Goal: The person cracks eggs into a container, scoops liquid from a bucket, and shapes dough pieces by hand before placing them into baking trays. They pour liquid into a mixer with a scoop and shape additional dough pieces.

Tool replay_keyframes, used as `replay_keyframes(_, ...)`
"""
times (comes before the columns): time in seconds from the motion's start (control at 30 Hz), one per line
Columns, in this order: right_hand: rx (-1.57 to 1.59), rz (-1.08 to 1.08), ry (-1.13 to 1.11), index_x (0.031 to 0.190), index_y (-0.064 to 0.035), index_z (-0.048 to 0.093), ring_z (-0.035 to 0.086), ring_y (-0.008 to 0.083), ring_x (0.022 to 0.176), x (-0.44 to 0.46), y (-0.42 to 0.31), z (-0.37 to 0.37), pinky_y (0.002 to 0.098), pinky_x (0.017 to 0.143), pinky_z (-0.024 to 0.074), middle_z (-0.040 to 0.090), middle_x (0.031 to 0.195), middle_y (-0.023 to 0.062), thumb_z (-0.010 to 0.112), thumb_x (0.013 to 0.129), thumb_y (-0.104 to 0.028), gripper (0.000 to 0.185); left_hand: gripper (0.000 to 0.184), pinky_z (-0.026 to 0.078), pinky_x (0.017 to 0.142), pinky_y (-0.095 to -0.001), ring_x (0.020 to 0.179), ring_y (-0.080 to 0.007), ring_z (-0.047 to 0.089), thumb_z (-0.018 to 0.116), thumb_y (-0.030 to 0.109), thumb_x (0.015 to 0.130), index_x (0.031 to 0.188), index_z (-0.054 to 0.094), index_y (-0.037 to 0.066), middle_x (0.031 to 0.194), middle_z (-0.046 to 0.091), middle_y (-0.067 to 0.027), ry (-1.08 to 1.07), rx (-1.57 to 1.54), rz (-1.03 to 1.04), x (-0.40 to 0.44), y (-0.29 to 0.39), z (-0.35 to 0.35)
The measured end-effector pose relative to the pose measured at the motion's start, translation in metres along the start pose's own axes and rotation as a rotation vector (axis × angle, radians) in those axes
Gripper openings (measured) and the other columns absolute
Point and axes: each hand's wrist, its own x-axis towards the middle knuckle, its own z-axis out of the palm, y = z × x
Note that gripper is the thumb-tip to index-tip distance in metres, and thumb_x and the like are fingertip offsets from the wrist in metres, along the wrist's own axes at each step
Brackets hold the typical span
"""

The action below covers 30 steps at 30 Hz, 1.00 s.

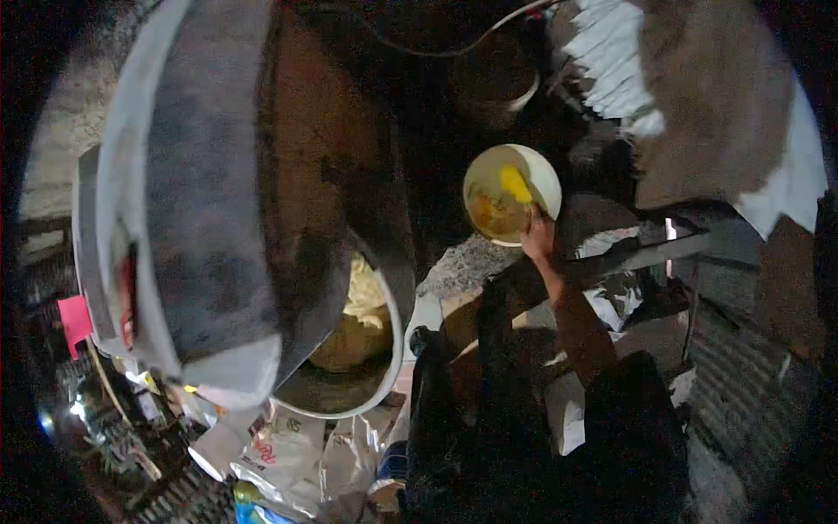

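Yellow and bright, one small item [514, 182] shows within the rim of one pale round bowl [545, 177], our right hand [539, 235] reaching over the near edge, forearm stretched forward. Its fingers meet the item's lower end; we cannot tell whether they grip it. Our left hand is out of view. One white-rimmed tub [399, 336] stands at left.

The bowl [546, 175] lies beyond and right of the tub [398, 349], plastic bags [290, 454] near its closer side.
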Motion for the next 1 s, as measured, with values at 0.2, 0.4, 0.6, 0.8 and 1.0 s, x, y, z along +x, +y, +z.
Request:
replay_keyframes(0.2,0.089,0.231,-0.365,0.126,-0.0024,0.049,0.062,0.033,0.084,0.029,0.05,0.101,0.0409,0.077,0.0508,0.064,0.102,0.0182,0.041,0.099,-0.023,0.035,0.036,0.045,0.06,-0.0393,0.069,-0.0276,0.057,0.053,0.036,0.089,0.102,0.062,0.004,0.086,0.061,-0.0164,0.063,0.016,-0.114,-0.031,0.023,0.058)
replay_keyframes(0.4,0.528,0.241,-0.235,0.131,-0.0048,0.048,0.056,0.0313,0.107,-0.001,0.099,0.184,0.0351,0.08,0.0507,0.056,0.123,0.0163,0.052,0.095,-0.029,0.044,0.035,0.045,0.064,-0.0405,0.074,-0.0301,0.057,0.053,0.034,0.089,0.104,0.06,0.003,0.09,0.061,-0.0179,0.091,0.018,-0.16,-0.048,0.039,0.067)
replay_keyframes(0.6,0.67,0.693,-0.229,0.121,-0.0026,0.055,0.061,0.0265,0.098,0.001,0.089,0.112,0.0347,0.073,0.0481,0.062,0.112,0.0152,0.055,0.092,-0.035,0.043,0.035,0.045,0.068,-0.0416,0.079,-0.0326,0.057,0.053,0.032,0.089,0.106,0.059,0.002,0.094,0.061,-0.0194,0.054,-0.006,-0.098,-0.059,0.043,0.081)
replay_keyframes(0.8,0.653,0.571,-0.111,0.126,-0.0029,0.049,0.056,0.0282,0.098,-0.08,0.139,0.063,0.0435,0.081,0.048,0.056,0.117,0.0143,0.055,0.091,-0.023,0.04,0.035,0.046,0.072,-0.0427,0.084,-0.0351,0.057,0.053,0.03,0.088,0.108,0.057,0.001,0.098,0.061,-0.0209,0.037,-0.128,0.06,-0.053,0.018,0.088)
replay_keyframes(1.0,0.573,0.422,-0.026,0.103,-0.0005,0.063,0.056,0.0321,0.083,-0.133,0.099,-0.015,0.042,0.075,0.0453,0.064,0.093,0.0129,0.062,0.087,-0.033,0.036,0.036,0.046,0.076,-0.0438,0.089,-0.0376,0.058,0.053,0.028,0.088,0.11,0.056,0.0,0.102,0.06,-0.0225,0.159,-0.341,0.128,-0.04,-0.07,0.079)
